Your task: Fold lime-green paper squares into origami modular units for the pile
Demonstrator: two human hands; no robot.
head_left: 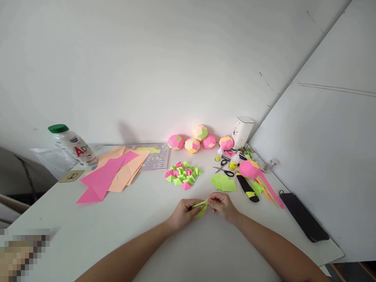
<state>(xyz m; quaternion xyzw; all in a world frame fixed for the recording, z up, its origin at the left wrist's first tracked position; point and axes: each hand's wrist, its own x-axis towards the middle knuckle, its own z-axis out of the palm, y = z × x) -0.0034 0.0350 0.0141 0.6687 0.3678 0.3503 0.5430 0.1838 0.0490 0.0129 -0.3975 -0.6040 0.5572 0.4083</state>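
Gripping green paper, lower centre of frame: left hand clamps it, right hand pinches its corner. Uneven pinch could skew a fold; hard tug could tear it.

Soft light | faint shadow on wall (diffuse) | lower-left corner pixelated

Matt paper is seen in the green piece, the folded units and the pink sheet, smooth plastic in the glossy bottle and the cutter, metal in the scissor blades, and a smooth finish on the tabletop.
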